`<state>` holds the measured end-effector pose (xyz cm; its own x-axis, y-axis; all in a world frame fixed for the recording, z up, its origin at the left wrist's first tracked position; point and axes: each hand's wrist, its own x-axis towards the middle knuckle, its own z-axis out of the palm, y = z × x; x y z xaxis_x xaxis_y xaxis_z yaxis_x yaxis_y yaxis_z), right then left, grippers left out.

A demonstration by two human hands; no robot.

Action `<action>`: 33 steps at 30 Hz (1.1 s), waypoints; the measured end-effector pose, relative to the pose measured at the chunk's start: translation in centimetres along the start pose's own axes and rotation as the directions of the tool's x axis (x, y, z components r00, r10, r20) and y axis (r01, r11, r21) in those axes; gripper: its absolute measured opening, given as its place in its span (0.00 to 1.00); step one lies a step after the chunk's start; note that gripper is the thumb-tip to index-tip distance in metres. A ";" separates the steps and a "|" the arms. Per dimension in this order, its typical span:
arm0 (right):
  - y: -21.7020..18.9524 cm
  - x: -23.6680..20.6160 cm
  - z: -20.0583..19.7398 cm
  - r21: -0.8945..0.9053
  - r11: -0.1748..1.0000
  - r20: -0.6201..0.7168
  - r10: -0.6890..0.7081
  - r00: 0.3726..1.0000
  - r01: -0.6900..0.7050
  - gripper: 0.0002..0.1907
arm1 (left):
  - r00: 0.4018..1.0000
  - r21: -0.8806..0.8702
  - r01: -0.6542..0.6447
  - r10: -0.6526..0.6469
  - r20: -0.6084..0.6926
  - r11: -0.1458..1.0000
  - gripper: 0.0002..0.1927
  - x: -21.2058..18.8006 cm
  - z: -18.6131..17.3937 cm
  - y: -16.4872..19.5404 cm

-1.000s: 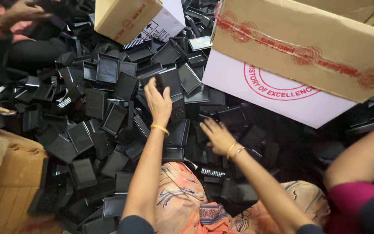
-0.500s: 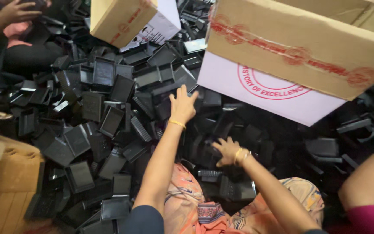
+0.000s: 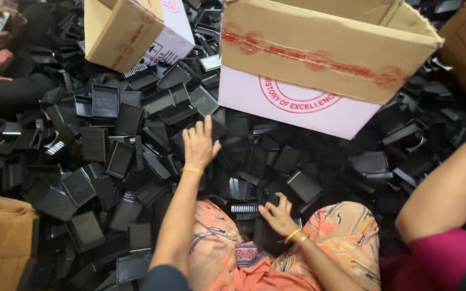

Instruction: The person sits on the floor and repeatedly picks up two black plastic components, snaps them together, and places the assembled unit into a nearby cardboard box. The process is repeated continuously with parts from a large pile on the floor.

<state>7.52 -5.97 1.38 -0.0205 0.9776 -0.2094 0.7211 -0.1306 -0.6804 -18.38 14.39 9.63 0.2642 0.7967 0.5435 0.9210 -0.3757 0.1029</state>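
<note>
Sorting workshop: plastic parts (image 3: 106, 101), cartons (image 3: 319, 48)

Palm of left hand (image 3: 199, 145) hidden, pressed down on black plastic parts (image 3: 109, 156); grip unclear. Right hand (image 3: 279, 214) fingertips lost among dark pieces, lower centre. Large carton (image 3: 319, 48) cut off at top edge. Another person's arm (image 3: 449, 188) cropped at right edge. Parts at far right too dark to tell apart.

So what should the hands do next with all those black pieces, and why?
Probably close the left hand on one of the black plastic trays under it. That hand lies open and flat on the heap, holding nothing, while the right hand rests low near the lap, fingers on a ribbed black piece.
</note>
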 end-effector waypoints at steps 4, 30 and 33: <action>-0.1 -0.4 -0.5 0.139 0.988 -0.210 0.102 0.972 -0.073 0.14 | 0.963 -0.634 0.075 -0.220 -0.153 0.770 0.41 -4.4 -4.4 3.2; -10.0 -7.5 -3.0 0.818 0.032 -0.513 -0.413 0.752 0.575 0.27 | 0.965 -0.809 -0.197 -0.036 -0.259 0.554 0.28 -15.4 -13.7 17.9; -10.8 -7.7 -3.2 0.837 0.009 -0.486 -0.448 0.750 0.547 0.25 | 0.973 -0.872 -0.161 -0.073 -0.219 0.463 0.27 -15.2 -13.4 18.2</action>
<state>2.13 -11.60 12.59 -0.0016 0.8723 0.4890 -0.5845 0.3959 -0.7083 -9.48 -10.91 14.39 0.1273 0.6992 0.7035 0.1341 -0.7149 0.6863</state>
